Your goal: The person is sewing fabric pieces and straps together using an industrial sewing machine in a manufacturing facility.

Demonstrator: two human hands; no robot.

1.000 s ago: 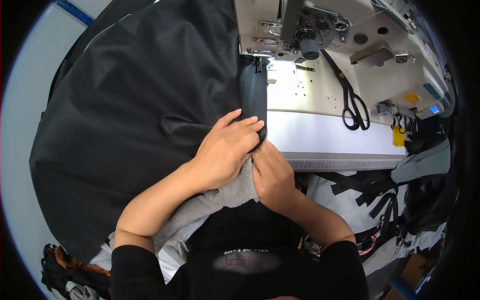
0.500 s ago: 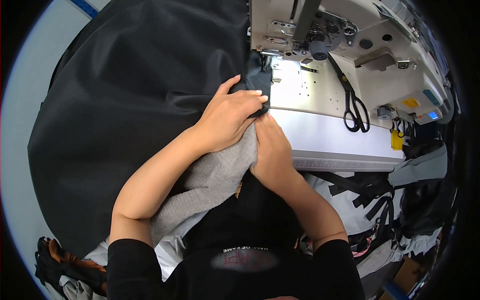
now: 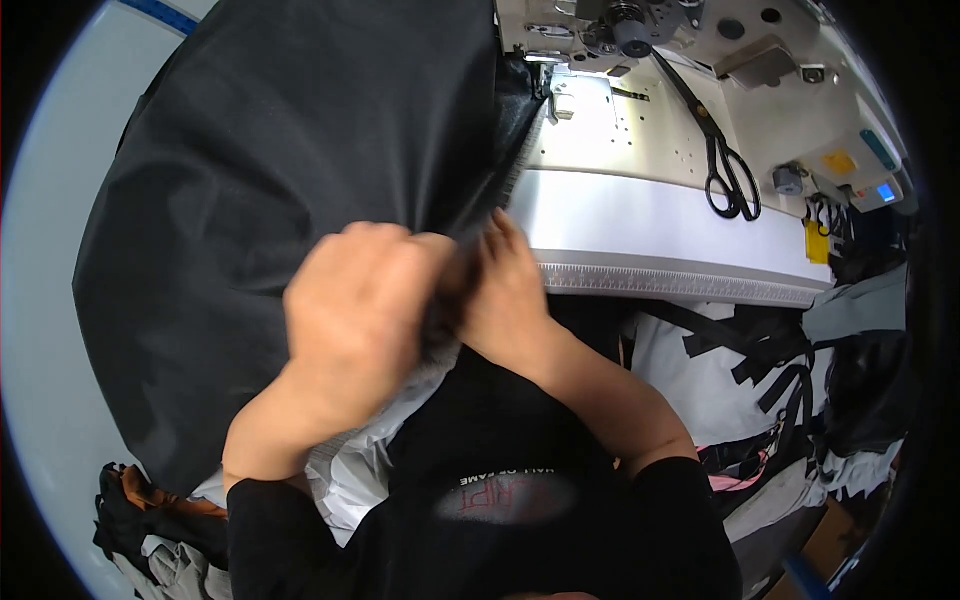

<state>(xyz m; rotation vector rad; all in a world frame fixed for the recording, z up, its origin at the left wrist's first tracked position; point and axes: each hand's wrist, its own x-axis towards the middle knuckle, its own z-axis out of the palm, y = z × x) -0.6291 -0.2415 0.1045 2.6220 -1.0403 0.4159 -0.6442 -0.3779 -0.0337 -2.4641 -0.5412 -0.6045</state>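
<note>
A large sheet of black fabric [image 3: 240, 200] spreads over the left of the table, its right edge running up to the presser foot [image 3: 541, 80] of a sewing machine [image 3: 750, 35]. Grey fleecy fabric [image 3: 524, 158] shows as a thin strip along that edge. My left hand [image 3: 360, 310], blurred by motion, is closed in a fist on the black fabric, lifted toward me. Beside it, my right hand [image 3: 507, 305] grips the same edge, its fingertips partly blurred. Between the hands the cloth is bunched and its layers are hard to make out.
Black-handled scissors [image 3: 735, 185] lie on the machine bed, right of the needle area. A ruler strip [image 3: 690, 284] runs along the table's front edge. Black straps [image 3: 770, 345] and cloth pieces are piled at the right. More dark and grey cloth [image 3: 165, 540] lies at lower left.
Both hands have moved from beside the presser foot toward me and left, drawing the fabric edge along. My left hand has closed from lying flat. The grey fabric is now mostly covered.
</note>
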